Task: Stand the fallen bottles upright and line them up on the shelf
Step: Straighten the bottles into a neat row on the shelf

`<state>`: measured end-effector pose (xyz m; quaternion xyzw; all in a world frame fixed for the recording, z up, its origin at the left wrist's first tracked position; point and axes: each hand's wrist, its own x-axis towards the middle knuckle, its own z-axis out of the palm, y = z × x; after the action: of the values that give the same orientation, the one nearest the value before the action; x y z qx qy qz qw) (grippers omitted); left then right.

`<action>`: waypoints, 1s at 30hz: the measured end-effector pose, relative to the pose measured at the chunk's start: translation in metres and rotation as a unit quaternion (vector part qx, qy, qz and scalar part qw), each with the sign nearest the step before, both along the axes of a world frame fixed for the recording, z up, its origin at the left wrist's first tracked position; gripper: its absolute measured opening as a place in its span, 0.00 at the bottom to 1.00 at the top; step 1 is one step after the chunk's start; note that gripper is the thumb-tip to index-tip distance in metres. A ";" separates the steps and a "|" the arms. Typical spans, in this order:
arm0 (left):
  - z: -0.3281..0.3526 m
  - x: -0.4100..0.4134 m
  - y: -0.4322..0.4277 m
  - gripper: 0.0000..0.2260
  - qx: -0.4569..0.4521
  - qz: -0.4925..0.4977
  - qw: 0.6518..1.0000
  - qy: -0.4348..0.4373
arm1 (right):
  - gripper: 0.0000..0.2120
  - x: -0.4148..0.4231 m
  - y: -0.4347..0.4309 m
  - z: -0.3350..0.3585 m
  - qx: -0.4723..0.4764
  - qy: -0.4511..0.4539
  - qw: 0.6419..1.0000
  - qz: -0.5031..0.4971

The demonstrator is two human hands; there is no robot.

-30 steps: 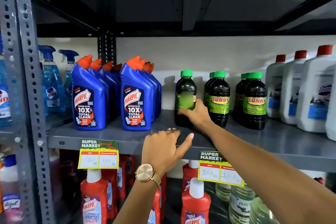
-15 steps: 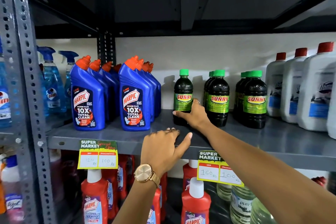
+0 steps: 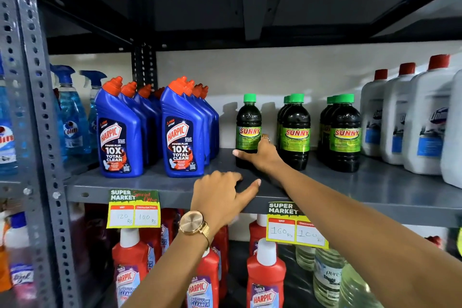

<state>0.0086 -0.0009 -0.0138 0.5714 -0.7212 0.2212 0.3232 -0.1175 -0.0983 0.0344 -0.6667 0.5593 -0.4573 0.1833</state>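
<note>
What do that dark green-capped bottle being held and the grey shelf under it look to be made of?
Sunny bottle: probably clear glossy plastic around dark liquid, judging by sharp highlights on its shoulder; the green cap looks like matte plastic. Shelf: likely painted steel, smooth satin grey, with a folded front edge.

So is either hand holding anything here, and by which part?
The right hand grips the lone Sunny bottle around its lower body. The left hand holds nothing, resting on the shelf edge.
</note>
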 end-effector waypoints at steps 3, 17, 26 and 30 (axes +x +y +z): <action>0.018 -0.002 -0.006 0.27 0.037 0.022 0.999 -0.018 | 0.25 -0.016 0.017 0.012 0.000 0.022 1.000 -0.002; 0.043 -0.027 -0.113 0.50 0.218 -0.101 0.915 0.324 | 0.49 -0.102 0.020 0.015 0.073 -0.015 0.995 -0.073; 0.036 -0.023 -0.116 0.36 0.193 -0.124 0.932 0.282 | 0.35 -0.102 0.003 -0.002 0.026 -0.001 0.995 -0.092; 0.037 -0.027 -0.113 0.36 0.180 -0.104 0.946 0.247 | 0.36 -0.104 0.001 -0.007 0.011 0.006 0.996 -0.089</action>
<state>-0.0182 -0.1140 0.0236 0.5789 -0.7017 -0.0955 0.4043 -0.2218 -0.0974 0.0277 -0.6150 0.6224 -0.4615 0.1464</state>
